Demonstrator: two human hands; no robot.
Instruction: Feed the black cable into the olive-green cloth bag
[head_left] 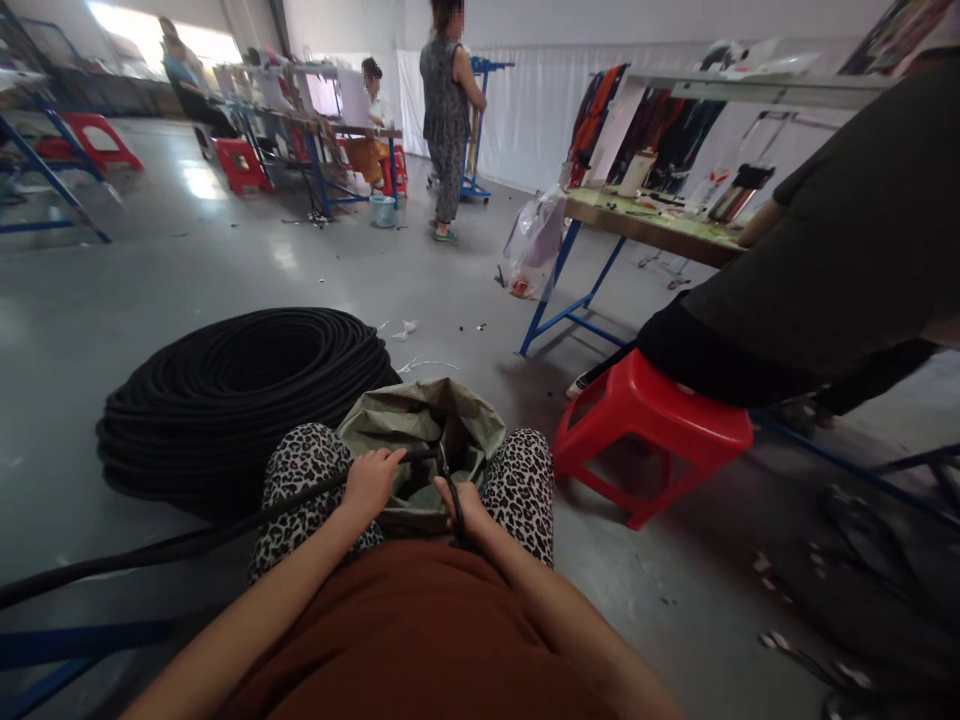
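My left hand (370, 484) is closed around a black cord (300, 497), which trails off to the lower left across my thigh. A short end of it sticks out past my fingers. In my right hand (466, 508) are black-handled scissors (456, 500), their blades pointing up beside the cord's end. Whether the blades touch the cord is hard to make out. Between my knees, below both hands, stands an open olive-green sack (472, 410); its inside is dark and partly hidden. A large coil of black cord (172, 420) lies on the floor beside my left leg.
At right a person (840, 220) sits on a red stool (645, 410) by a worktable (645, 230). A plastic bag (536, 245) hangs from its edge. Other people are farther back, one standing (446, 110). A blue metal bar (82, 640) runs at lower left.
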